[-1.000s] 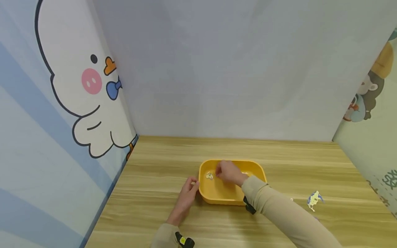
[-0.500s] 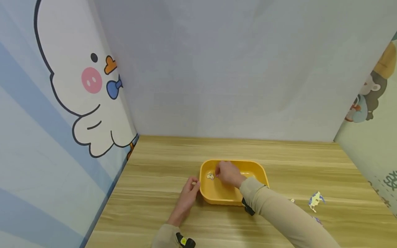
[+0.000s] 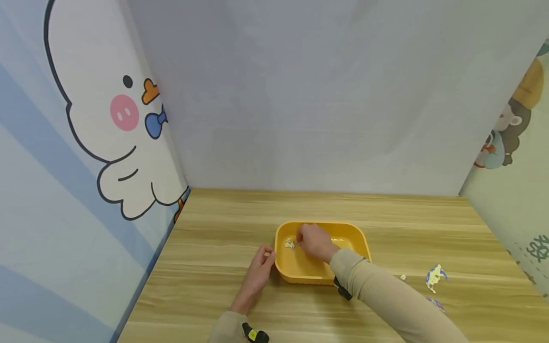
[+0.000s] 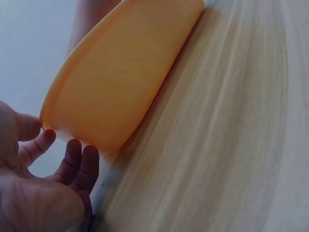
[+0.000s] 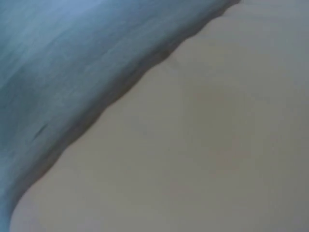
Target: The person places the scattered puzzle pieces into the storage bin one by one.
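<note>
A yellow plastic basin (image 3: pixel 298 271) stands on the table in the head view. My right hand (image 3: pixel 315 240) reaches down into it, fingers curled and pinching a small piece of which only a purple bit (image 3: pixel 299 243) shows. Just left of those fingers, a small cream piece with a dark outline (image 3: pixel 289 244) lies on the basin floor. My left hand (image 3: pixel 260 264) is at the basin's left end. In the left wrist view its bent fingertips (image 4: pixel 73 150) rest against the basin's end wall and rim, not wrapped round it. The right wrist view shows mostly sleeve, with no hand.
On the wooden table (image 3: pixel 223 214), right of the basin, lie a cream-and-blue irregular cutout (image 3: pixel 435 278), a purple-blue piece (image 3: pixel 436 304) and a tiny cream piece (image 3: pixel 403 277) beside my right sleeve (image 3: pixel 386 290). A grey wall (image 3: pixel 317 119) rises behind the table, with printed panels at both sides.
Both hands stay almost where they were. My right forearm has shifted slightly left and down, so the tiny cream piece and the purple-blue piece on the table show more fully.
</note>
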`<control>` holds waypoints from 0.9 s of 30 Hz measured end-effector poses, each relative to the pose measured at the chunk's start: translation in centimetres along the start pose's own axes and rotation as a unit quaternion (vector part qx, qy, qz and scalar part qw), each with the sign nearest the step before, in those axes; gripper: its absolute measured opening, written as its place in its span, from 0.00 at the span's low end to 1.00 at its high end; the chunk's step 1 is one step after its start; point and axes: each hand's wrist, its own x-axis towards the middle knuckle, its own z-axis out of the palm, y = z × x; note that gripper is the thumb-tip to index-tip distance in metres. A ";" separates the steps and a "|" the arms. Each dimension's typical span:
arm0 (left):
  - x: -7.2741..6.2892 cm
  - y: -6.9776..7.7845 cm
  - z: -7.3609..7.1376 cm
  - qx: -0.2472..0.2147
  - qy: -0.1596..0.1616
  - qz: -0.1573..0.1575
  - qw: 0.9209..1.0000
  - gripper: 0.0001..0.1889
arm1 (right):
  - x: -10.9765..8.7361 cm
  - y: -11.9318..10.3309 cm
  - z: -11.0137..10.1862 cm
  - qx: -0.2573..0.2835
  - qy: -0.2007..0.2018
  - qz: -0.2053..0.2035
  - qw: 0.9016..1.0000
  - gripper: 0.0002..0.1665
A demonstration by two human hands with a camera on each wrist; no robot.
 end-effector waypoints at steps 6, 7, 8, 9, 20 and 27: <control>-0.1 -0.1 -0.1 0.001 -0.001 -0.005 1.000 0.07 | 0.0 -0.1 0.1 -0.011 0.003 -0.005 1.000 0.06; -0.1 0.0 -0.1 0.001 -0.002 -0.008 1.000 0.07 | -0.1 -0.1 0.1 -0.013 0.004 -0.004 1.000 0.07; 0.0 0.0 -0.1 0.000 -0.002 -0.009 1.000 0.07 | 0.0 -0.1 0.1 -0.017 0.005 -0.005 1.000 0.07; 0.0 0.0 -0.1 0.000 -0.003 -0.010 1.000 0.07 | 0.0 -0.1 0.2 -0.021 0.006 -0.005 1.000 0.08; -0.1 0.2 0.4 0.000 -0.002 -0.002 1.000 0.08 | -1.0 0.4 -1.0 0.005 0.018 -0.024 1.000 0.07; -0.1 0.3 0.2 -0.006 0.000 0.006 1.000 0.08 | -1.3 0.6 -2.9 0.029 0.036 -0.011 0.999 0.06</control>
